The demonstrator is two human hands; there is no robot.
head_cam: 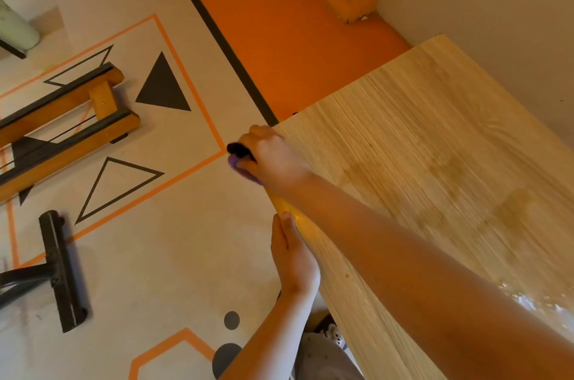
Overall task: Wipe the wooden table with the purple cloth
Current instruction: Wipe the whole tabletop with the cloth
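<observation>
Now right hand point(273, 159) clamped on cloth point(240, 170) at bench point(435, 162) edge, wiping rim; left hand point(293, 255) flat against edge, probably bracing.

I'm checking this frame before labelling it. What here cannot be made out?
Head view:
- purple cloth: mostly covered by the right hand; only a blurred edge shows.
- Dark item beside it: blurred, unidentifiable.
- left hand on the wooden table edge: its fingers are hidden.
- Table's near end: cut off by the frame.
</observation>
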